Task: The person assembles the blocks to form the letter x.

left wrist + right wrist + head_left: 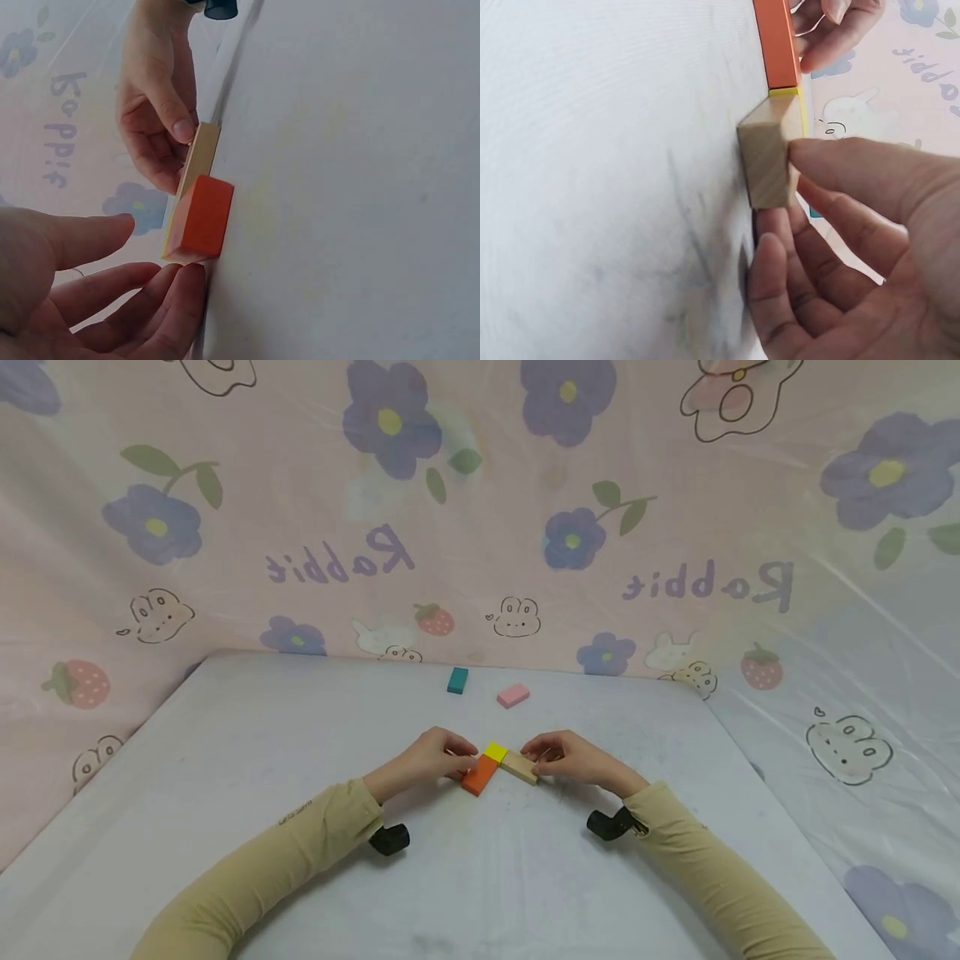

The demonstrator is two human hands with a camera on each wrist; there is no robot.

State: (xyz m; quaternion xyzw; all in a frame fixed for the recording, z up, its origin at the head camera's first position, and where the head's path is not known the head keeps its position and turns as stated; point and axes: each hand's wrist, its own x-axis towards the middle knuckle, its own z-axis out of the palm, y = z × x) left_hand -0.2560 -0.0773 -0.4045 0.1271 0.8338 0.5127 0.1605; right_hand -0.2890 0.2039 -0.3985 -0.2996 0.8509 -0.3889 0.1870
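Three blocks meet in a bent shape on the white tabletop. A yellow block [496, 752] forms the corner, an orange block [480, 775] runs toward the near left from it, and a plain wooden block [519, 767] toward the near right. My left hand [431, 763] is beside the orange block; in the left wrist view its thumb stands apart from the block [208, 217], while fingertips [191, 271] are right at its lower edge. My right hand [577, 762] pinches the wooden block, thumb on its edge [774, 154] and fingers partly hidden behind.
Farther back on the tabletop [337, 702] lie a teal block [457, 680] and a pink block [513, 695]. A patterned curtain [480, 527] hangs along the back and sides. Black wrist-worn devices [390, 839] project below both sleeves.
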